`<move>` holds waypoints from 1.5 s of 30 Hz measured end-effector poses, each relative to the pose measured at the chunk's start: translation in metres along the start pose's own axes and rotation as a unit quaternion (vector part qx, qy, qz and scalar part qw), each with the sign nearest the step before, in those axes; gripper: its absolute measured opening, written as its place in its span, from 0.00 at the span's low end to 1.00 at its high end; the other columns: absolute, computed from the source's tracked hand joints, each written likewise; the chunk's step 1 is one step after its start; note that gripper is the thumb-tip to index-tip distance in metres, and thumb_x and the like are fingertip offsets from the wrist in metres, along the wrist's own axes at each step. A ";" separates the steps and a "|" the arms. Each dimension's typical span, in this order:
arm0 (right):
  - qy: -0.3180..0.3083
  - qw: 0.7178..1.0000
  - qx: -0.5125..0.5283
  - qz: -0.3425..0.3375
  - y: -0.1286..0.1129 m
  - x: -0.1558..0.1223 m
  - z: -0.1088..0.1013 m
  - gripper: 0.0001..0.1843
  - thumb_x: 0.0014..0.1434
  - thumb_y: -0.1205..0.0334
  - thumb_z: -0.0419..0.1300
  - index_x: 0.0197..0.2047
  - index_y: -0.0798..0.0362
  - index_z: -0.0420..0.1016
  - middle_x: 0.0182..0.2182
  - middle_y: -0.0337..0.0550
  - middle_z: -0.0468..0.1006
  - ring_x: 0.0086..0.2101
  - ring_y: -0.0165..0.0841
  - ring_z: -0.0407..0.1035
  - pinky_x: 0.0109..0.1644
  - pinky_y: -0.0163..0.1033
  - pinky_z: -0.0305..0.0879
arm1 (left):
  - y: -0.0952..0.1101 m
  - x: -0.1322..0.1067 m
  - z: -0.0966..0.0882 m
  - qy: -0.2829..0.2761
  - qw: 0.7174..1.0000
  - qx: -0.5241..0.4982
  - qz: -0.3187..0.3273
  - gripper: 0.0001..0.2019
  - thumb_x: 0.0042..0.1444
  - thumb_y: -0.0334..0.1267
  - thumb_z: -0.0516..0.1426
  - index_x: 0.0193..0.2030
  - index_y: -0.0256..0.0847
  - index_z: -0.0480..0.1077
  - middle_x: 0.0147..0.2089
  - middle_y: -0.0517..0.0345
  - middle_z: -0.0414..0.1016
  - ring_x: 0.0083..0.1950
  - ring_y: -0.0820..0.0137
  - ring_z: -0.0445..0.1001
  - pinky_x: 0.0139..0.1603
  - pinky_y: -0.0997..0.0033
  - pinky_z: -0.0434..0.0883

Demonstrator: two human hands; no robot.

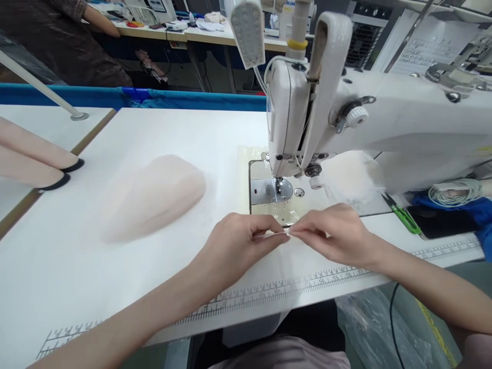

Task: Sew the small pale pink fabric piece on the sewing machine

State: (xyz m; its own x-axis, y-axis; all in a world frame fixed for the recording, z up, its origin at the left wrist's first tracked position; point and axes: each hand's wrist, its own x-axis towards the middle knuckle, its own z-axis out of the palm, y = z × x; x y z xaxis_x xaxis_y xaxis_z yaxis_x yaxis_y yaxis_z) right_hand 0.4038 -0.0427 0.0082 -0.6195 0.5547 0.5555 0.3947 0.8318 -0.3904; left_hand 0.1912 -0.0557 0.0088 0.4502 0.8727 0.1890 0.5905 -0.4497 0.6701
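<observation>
My left hand (242,243) is closed in a pinch on a thin, pale strip (274,234), too small to tell what kind it is. Fingertips of my right hand (338,233) are pinched together at the strip's right end, almost meeting the left ones. Both hands are just in front of the needle plate (265,191) of a white sewing machine (292,113), whose presser foot (279,187) stands behind them. A pile of sheer, pale pink fabric pieces (169,195) lies on the white table (200,133), left of my hands.
White fabric pieces (353,177) lie under the machine arm. Green-handled scissors (405,216), a black phone (442,221) and coiled cord (453,193) are at right. Two beige, black-tipped long shapes (34,159) reach in at left. A printed ruler (269,293) follows the front edge. Another person (61,41) stands beyond.
</observation>
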 end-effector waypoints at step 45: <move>-0.114 0.928 -0.345 0.085 0.037 0.004 0.028 0.16 0.67 0.59 0.52 0.48 0.55 0.78 0.31 0.43 0.80 0.29 0.31 0.68 0.25 0.41 0.46 | -0.028 0.012 0.026 0.060 0.923 0.348 0.154 0.16 0.67 0.41 0.50 0.57 0.40 0.70 0.56 0.48 0.75 0.61 0.54 0.70 0.52 0.49 0.61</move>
State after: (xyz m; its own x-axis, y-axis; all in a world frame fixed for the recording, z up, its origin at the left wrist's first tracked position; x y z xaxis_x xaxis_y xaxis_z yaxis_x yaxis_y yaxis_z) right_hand 0.3973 -0.0104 -0.0245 -0.6048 0.7259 0.3277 0.7917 0.5928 0.1479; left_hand 0.1977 -0.0378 -0.0260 0.6160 0.6783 0.4005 0.7527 -0.6568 -0.0454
